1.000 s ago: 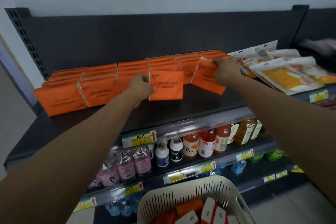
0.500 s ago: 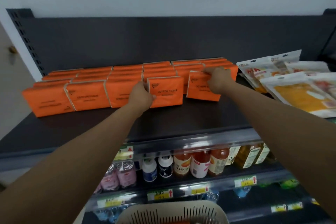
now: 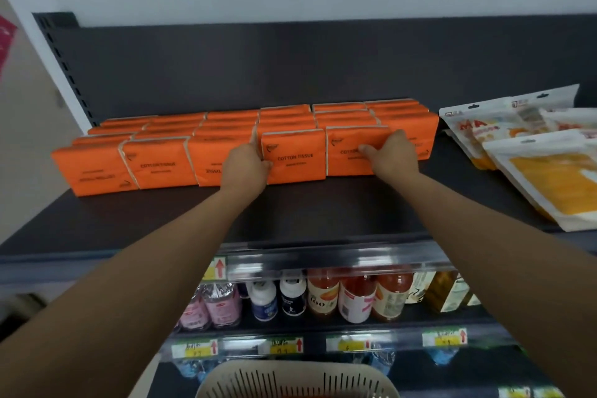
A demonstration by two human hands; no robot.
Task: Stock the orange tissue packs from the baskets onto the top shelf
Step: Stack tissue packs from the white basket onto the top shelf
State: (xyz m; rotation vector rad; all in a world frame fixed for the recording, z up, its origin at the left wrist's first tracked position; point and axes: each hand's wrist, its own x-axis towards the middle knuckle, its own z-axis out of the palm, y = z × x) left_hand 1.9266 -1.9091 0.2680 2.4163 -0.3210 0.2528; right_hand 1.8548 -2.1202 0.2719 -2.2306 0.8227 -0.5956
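Several rows of orange tissue packs (image 3: 158,165) stand on edge on the dark top shelf (image 3: 290,220). My left hand (image 3: 247,166) grips the left edge of a front-row pack (image 3: 295,157) marked "COTTON TISSUE". My right hand (image 3: 389,153) holds the pack beside it (image 3: 347,152), thumb on its front and fingers over its top. Both packs stand upright in line with the front row. The rim of a beige basket (image 3: 297,378) shows at the bottom edge; its contents are hidden.
White and yellow snack pouches (image 3: 546,171) lie on the shelf's right end. Below are bottles (image 3: 323,297) behind yellow price tags (image 3: 284,346). The front strip of the top shelf is bare. A dark back panel (image 3: 290,68) rises behind the packs.
Both hands pushed their packs back and down until they stand upright in the front row; the right pack was tilted before. The view rose, so less of the basket shows.
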